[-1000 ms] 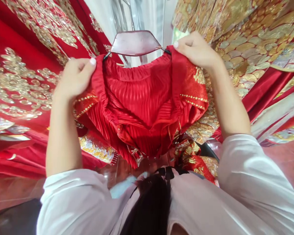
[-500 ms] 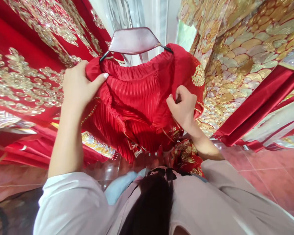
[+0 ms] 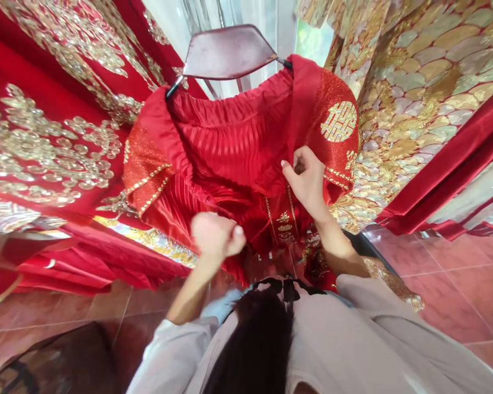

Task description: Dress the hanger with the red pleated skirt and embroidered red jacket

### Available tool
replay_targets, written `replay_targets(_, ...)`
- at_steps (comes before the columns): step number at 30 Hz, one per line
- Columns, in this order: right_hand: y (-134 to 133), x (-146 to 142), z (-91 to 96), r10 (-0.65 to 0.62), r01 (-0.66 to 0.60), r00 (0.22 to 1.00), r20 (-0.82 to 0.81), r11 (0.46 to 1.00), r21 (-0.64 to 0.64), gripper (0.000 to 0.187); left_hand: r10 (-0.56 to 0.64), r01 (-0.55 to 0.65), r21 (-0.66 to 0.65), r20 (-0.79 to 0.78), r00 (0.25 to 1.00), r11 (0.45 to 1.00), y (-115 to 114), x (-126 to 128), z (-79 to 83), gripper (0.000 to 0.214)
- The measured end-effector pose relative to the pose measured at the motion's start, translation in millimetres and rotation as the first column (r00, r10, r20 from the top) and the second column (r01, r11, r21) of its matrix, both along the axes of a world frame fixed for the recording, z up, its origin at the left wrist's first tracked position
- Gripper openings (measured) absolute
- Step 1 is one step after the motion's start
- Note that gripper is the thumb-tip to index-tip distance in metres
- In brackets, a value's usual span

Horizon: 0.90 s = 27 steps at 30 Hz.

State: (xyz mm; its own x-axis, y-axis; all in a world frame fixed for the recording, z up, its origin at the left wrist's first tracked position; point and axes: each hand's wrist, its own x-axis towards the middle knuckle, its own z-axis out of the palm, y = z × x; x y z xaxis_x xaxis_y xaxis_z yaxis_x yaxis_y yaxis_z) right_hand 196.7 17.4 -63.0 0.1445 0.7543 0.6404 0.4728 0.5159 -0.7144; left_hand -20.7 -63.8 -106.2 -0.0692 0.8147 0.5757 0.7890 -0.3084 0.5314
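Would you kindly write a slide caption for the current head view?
Left hand and right hand at a gold-trimmed red garment on a hanger.

The garment [image 3: 233,148] is striped red, its emblem [image 3: 338,121] gold; the scale-patterned cloth [image 3: 430,71] gold, the floor [image 3: 455,260] reddish.

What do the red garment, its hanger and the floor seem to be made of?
The red garment looks like satiny, pleated fabric, judging by its soft sheen and fine folds. The hanger has a smooth, glossy plate, perhaps plastic or lacquered wood. The floor seems to be tile, ceramic or stone, given its straight joints.
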Motion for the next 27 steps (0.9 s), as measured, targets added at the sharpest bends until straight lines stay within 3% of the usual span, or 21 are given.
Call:
replay_targets(3,-17.1,7.6,-4.3,0.005,-0.003,0.998,-0.066,1.000,0.027,0.018,-0.066,0.070,-0.032,0.100,0.993,0.997,0.1,41.9,-78.8,0.019)
replay_targets(4,-22.9,9.2,-6.1,0.006,-0.004,0.997,-0.078,1.000,0.028,0.015,-0.047,0.052,-0.035,0.141,0.989,0.998,6.5,53.4,-96.4,0.018)
replay_targets(6,-34.5,10.1,-11.5,0.001,0.000,0.997,-0.073,1.000,0.016,0.014,0.021,-0.011,-0.047,0.213,0.977,0.999,25.1,69.8,-117.1,0.019)
replay_targets(9,-53.0,3.9,-27.1,-0.039,0.040,0.996,-0.075,0.999,0.019,0.016,0.103,-0.088,-0.062,0.296,0.950,0.994,54.2,79.2,-123.3,0.023)
replay_targets(13,-75.9,-16.0,-62.5,-0.181,0.193,0.977,-0.113,0.975,0.109,0.006,0.066,-0.048,-0.055,0.388,0.919,0.997,68.4,76.0,-126.5,0.010)
replay_targets(16,-82.9,-31.3,-92.0,-0.009,0.010,1.000,0.010,0.994,-0.111,0.011,0.018,0.013,-0.065,0.459,0.888,0.998,57.8,69.1,-140.9,0.019)
replay_targets(18,-80.8,-40.0,-108.2,0.127,-0.096,0.989,0.071,0.939,-0.330,0.017,0.002,0.045,-0.083,0.500,0.866,0.996,45.1,63.9,-152.4,0.022)
replay_targets(21,-72.9,-51.3,-125.0,0.259,-0.142,0.956,0.135,0.816,-0.560,0.018,-0.017,0.089,-0.108,0.537,0.843,0.990,25.3,55.8,-164.3,0.025)
replay_targets(23,-68.8,-58.2,-132.3,0.298,-0.150,0.945,0.134,0.760,-0.632,0.017,-0.029,0.113,-0.119,0.549,0.835,0.986,15.1,50.4,-166.7,0.024)
replay_targets(27,-66.3,-68.2,-141.6,0.301,-0.206,0.953,0.032,0.722,-0.661,0.018,-0.072,0.177,-0.141,0.551,0.832,0.974,3.9,40.3,-162.0,0.021)
